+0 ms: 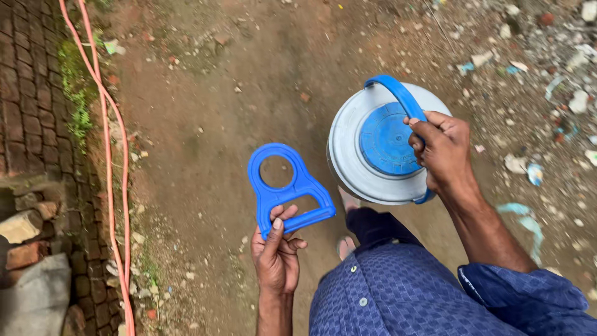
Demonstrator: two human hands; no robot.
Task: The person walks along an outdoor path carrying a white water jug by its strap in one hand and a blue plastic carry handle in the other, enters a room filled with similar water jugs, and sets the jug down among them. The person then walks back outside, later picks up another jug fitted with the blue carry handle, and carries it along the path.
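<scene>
Over a dirt path beside a brick wall (28, 118), the right hand (444, 152) is closed around the blue carry handle (398, 96) of a large water jug (351, 155), hanging by its weight; the left hand (277, 252) pinches a spare blue handle (286, 186) by its bar, ring upward.
</scene>
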